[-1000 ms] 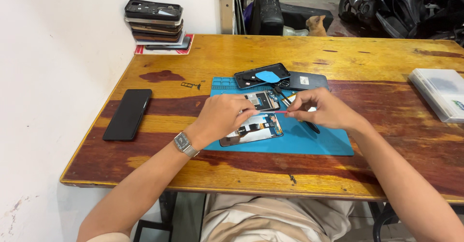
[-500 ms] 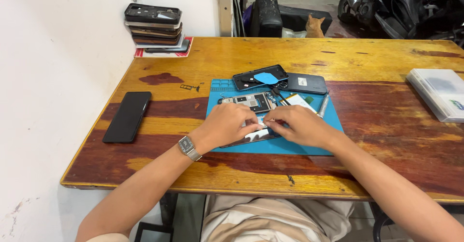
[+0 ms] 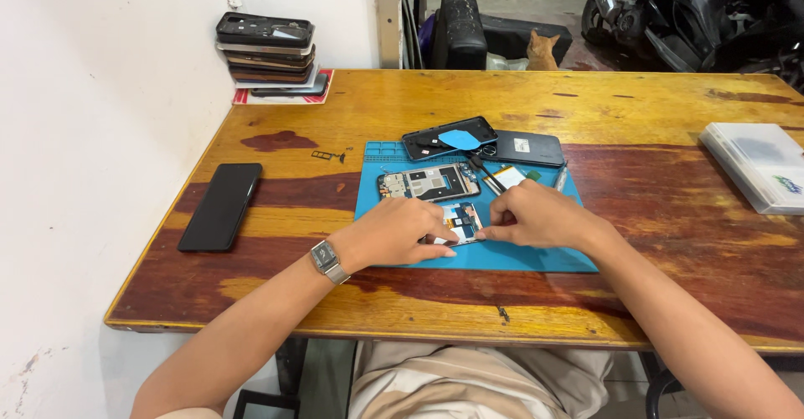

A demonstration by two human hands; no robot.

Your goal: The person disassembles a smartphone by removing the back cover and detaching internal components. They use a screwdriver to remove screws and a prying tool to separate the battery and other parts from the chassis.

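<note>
left hand [image 3: 394, 233] and right hand [image 3: 536, 216] pinching opened phone [image 3: 459, 222] on blue mat [image 3: 519, 256], fingertips nearly meeting. at 12 o'clock, phone frame [image 3: 429, 182]; beyond, black back cover [image 3: 450, 138]. at 9 o'clock, dark phone [image 3: 221, 205].

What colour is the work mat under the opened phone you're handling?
Blue, a teal shade; the work mat shows best in the head view, beneath both hands and the opened phone.

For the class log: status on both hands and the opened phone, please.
Left hand and right hand both pressing opened phone on blue mat. Phone frame just behind. Nothing blocking.
</note>
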